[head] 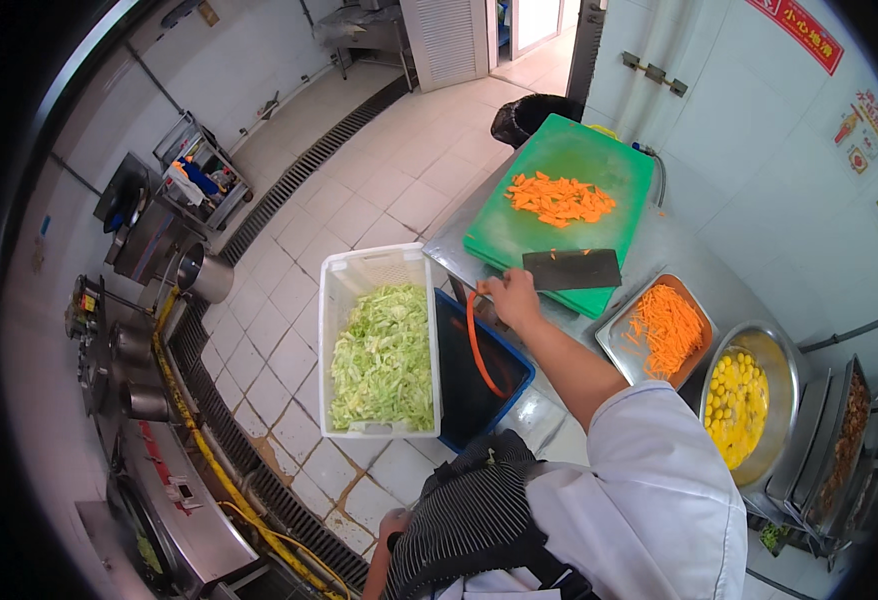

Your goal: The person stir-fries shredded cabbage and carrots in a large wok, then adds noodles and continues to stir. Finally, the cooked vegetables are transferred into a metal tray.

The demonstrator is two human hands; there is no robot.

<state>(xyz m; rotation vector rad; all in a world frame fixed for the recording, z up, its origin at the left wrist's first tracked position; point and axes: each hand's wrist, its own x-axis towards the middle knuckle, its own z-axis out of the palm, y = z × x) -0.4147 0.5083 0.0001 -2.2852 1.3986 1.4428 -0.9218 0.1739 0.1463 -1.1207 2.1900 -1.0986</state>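
My right hand closes at the handle end of a dark cleaver, whose handle is hidden by the fingers. Its blade lies flat across the near edge of a green cutting board, with small orange scraps on it. Sliced carrot is heaped farther back on the board. An orange hose curves down from beside my right fingers; whether they touch it is unclear. My left hand hangs low beside the striped apron, partly hidden, with a dark band near it.
Left of the metal table stand a white crate of chopped cabbage and a blue-rimmed bin. To the right sit a tray of carrot shreds and a metal bowl of cracked eggs. A drain grate crosses the floor.
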